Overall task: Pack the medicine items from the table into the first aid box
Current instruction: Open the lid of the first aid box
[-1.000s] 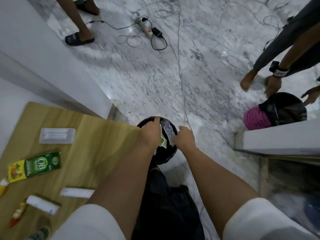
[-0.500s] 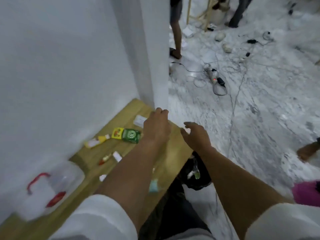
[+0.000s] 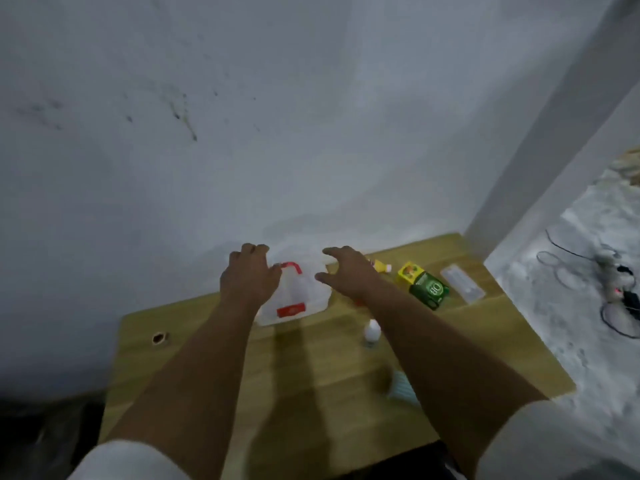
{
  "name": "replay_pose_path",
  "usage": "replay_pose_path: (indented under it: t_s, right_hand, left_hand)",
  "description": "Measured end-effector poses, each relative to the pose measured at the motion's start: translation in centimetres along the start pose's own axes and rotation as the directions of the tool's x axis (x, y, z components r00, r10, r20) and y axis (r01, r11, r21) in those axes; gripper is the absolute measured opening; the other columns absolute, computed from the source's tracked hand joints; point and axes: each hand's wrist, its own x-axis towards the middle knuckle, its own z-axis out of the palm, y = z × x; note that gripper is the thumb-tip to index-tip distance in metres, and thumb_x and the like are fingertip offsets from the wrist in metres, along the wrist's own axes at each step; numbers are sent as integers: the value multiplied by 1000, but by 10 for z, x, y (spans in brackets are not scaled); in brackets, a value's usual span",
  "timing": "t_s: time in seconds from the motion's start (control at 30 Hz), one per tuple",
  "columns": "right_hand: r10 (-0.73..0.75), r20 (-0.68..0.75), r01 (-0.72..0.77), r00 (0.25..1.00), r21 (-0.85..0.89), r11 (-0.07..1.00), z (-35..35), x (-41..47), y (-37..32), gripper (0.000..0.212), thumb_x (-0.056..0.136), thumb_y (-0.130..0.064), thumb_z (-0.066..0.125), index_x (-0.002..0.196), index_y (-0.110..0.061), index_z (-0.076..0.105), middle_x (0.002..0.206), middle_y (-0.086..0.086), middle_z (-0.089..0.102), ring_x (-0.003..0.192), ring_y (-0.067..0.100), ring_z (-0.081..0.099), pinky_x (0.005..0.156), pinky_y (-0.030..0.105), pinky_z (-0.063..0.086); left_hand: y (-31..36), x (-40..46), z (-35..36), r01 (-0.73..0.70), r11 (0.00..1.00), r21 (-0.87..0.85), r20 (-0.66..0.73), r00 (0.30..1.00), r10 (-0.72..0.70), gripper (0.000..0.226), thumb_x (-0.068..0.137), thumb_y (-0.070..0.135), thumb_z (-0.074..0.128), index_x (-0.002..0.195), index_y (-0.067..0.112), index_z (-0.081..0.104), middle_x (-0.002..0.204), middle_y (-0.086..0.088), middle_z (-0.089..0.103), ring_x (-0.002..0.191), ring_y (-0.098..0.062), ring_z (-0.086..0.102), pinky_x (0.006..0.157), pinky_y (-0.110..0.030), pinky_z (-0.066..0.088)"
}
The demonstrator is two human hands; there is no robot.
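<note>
The first aid box (image 3: pixel 298 296) is translucent white with a red handle and a red latch, and stands shut against the wall on the wooden table (image 3: pixel 311 382). My left hand (image 3: pixel 249 277) hovers at its left side with fingers curled. Spread open, my right hand (image 3: pixel 348 273) is at its right side. Neither hand holds anything. To the right lie a green and yellow carton (image 3: pixel 424 285), a yellow tube (image 3: pixel 381 266) and a white blister strip (image 3: pixel 462 284). A small white bottle (image 3: pixel 372 332) stands near my right forearm, and a blurred pale blue item (image 3: pixel 401 388) lies lower down.
A grey wall rises directly behind the table. A round hole (image 3: pixel 160 338) marks the tabletop at the left. Right of the table is marble floor with cables and a power strip (image 3: pixel 613 282). A dark area lies at the lower left.
The view has swung left from the floor and a black bin to the table. Both hands have left the bin and moved up to either side of the first aid box.
</note>
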Motion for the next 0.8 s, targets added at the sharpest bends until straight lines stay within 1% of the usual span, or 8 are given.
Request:
replay_pose_path:
  t_s: [0.07, 0.13, 0.27, 0.37, 0.5, 0.6, 0.7, 0.8]
  right_hand:
    - [-31, 85, 35, 996, -48, 998, 23, 17, -10, 86, 86, -48, 78, 156, -15, 42, 159, 14, 39, 147, 28, 39, 117, 37, 33]
    - [-44, 91, 53, 995, -94, 994, 44, 32, -8, 82, 84, -46, 81, 151, -12, 49, 156, 13, 40, 145, 27, 41, 115, 35, 35]
    - [-95, -23, 91, 995, -117, 989, 60, 48, 7, 62, 84, -37, 84, 136, -10, 65, 145, 8, 54, 136, 24, 52, 111, 34, 42]
    - [-149, -43, 137, 988, -201, 970, 63, 46, 9, 53, 91, -33, 77, 136, -8, 64, 144, 9, 59, 134, 25, 55, 110, 35, 45]
    - [-209, -105, 166, 972, -317, 934, 89, 22, 13, 41, 95, -27, 66, 129, -5, 62, 128, 11, 67, 118, 29, 64, 99, 40, 54]
    - [-245, -162, 177, 956, -348, 921, 109, -16, 21, 36, 97, -26, 60, 126, -6, 64, 127, 11, 66, 114, 29, 64, 89, 35, 52]
    - [-369, -276, 260, 887, -360, 896, 137, -64, 34, 30, 99, -24, 56, 120, -7, 70, 128, 11, 63, 112, 29, 65, 87, 34, 51]
    - [-551, -377, 461, 745, -306, 833, 172, -109, 59, 44, 99, -44, 56, 132, -17, 67, 139, 7, 61, 127, 25, 58, 105, 45, 49]
  left_hand:
    - [-36, 0, 27, 44, 997, -69, 9, 999, -44, 69, 97, 61, 54, 152, 20, 50, 161, -7, 42, 145, -34, 38, 108, -52, 43]
    - [-61, 2, 60, 50, 987, -151, -4, 999, -51, 79, 93, 70, 53, 154, 21, 49, 166, -6, 35, 150, -34, 33, 116, -51, 35]
    - [-87, 7, 117, -41, 937, -348, -187, 982, -26, 69, 96, 60, 60, 153, 23, 49, 165, -1, 37, 150, -23, 36, 117, -44, 34]
    - [-91, 9, 128, -108, 924, -368, -307, 952, -11, 61, 96, 54, 63, 148, 23, 56, 158, -2, 46, 145, -21, 43, 115, -42, 37]
    - [-92, -14, 130, -120, 924, -363, -305, 952, 3, 61, 93, 55, 66, 145, 23, 57, 155, -3, 51, 140, -25, 49, 112, -45, 43]
    - [-92, -56, 132, -112, 931, -347, -309, 951, -1, 62, 93, 56, 66, 145, 25, 58, 155, -2, 51, 139, -25, 49, 111, -44, 42]
    - [-91, -101, 137, -108, 931, -348, -299, 954, -1, 64, 93, 60, 63, 147, 26, 55, 156, -2, 50, 141, -24, 47, 112, -46, 42]
    - [-84, -136, 143, -106, 939, -326, -301, 954, 3, 66, 96, 63, 56, 152, 30, 49, 162, 0, 42, 147, -25, 41, 115, -48, 37]
